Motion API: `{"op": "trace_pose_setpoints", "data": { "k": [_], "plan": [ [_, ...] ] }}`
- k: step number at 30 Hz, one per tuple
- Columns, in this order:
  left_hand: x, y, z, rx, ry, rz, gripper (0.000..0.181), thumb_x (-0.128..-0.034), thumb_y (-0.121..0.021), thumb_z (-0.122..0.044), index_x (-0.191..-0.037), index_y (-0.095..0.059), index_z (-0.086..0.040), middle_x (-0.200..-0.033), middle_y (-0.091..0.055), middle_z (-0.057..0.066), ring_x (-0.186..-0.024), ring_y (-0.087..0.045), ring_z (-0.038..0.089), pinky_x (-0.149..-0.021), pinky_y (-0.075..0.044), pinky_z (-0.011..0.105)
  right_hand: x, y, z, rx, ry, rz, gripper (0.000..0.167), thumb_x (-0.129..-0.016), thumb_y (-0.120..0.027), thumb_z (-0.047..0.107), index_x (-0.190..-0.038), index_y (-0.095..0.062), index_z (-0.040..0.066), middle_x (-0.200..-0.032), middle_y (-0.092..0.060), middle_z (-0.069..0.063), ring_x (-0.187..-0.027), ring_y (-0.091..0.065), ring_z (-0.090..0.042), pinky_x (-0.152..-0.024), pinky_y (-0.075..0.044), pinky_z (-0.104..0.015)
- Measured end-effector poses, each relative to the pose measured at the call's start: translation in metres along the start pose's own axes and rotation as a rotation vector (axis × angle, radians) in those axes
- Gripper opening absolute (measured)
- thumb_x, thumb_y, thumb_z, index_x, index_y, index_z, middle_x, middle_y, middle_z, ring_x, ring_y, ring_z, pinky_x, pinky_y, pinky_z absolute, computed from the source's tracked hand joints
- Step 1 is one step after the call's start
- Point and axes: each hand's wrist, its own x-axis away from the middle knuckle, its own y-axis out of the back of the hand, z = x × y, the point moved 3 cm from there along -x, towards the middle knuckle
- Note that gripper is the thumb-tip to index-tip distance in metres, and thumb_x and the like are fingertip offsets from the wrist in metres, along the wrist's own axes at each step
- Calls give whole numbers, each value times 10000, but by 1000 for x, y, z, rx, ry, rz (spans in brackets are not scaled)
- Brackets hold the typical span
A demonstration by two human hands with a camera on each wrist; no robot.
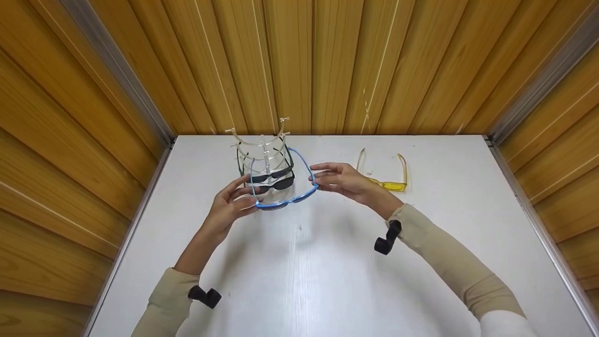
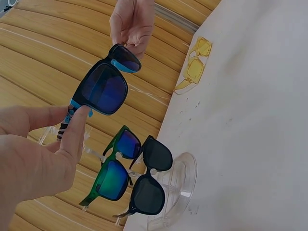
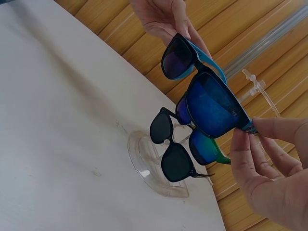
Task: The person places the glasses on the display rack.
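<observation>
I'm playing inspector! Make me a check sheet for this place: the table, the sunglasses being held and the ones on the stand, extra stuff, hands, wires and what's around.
Surface: white table, a few small marks.
Job's things: blue sunglasses held up; green sunglasses and black sunglasses on a clear stand.
Clutter: yellow glasses on the table, apart from the stand.
Hands: left hand and right hand each grip one side of the blue sunglasses.
Cables: nothing seen.
Surroundings: wood-look walls, metal strips at the corners.

Beige sleeves bear black angular mounts, the right sleeve meeting white fabric
</observation>
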Motion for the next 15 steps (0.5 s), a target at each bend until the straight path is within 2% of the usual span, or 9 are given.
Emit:
{"op": "trace_pose_setpoints", "data": {
  "k": [7, 11, 15],
  "plan": [
    [-11, 14, -8, -18, 8, -21, 685, -948, -654, 23, -1566, -407, -142, -1437, -555, 206, -1085, -726, 179, -941, -618, 316, -18, -8, 5, -17, 13, -42, 464, -978, -616, -39, -1428, -509, -75, -1039, -747, -32, -995, -724, -126, -1002, -587, -300],
    [-22, 24, -13, -14, 14, -40, 645, -968, -640, 10, -1558, -417, -127, -1472, -527, 226, -1069, -718, 135, -943, -615, 298, -31, -15, 11, -33, 20, -78, 466, -975, -612, -39, -1429, -515, -70, -1037, -727, -23, -995, -704, -127, -1128, -509, -394],
    [-30, 30, -16, 1, 17, -48, 606, -983, -620, 12, -1546, -438, -118, -1492, -515, 234, -1166, -698, 212, -961, -607, 300, -39, -20, 12, -58, 13, -108, 485, -983, -607, -22, -1453, -498, -61, -1071, -708, -33, -1001, -684, -133, -1207, -416, -466]
  ]
}}
